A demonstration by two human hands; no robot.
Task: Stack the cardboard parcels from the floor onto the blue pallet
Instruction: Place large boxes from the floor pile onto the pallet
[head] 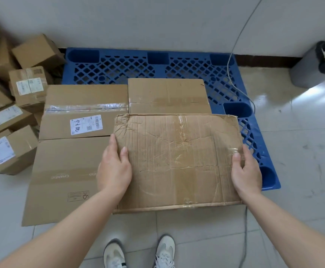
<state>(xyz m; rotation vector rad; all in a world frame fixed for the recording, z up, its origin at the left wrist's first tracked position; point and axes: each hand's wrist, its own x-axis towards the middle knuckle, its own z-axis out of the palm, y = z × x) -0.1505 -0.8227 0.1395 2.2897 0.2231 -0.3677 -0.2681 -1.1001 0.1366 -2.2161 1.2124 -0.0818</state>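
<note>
I hold a wide, creased cardboard parcel [177,161] level above the front right part of the blue pallet [119,68]. My left hand [114,169] grips its left edge and my right hand [247,171] grips its right edge, thumbs on top. Three other large parcels lie on the pallet: one with a white label [84,111] at the left, a plain one [167,95] behind the held parcel, and a long one [65,178] at the front left that overhangs the pallet's edge.
Several small parcels [12,117] are piled on the floor at the left, by the wall. A grey bin with a black bag [318,64] stands at the right. A grey cable [235,60] hangs across the pallet's right side. My shoes [138,254] stand on the tiles.
</note>
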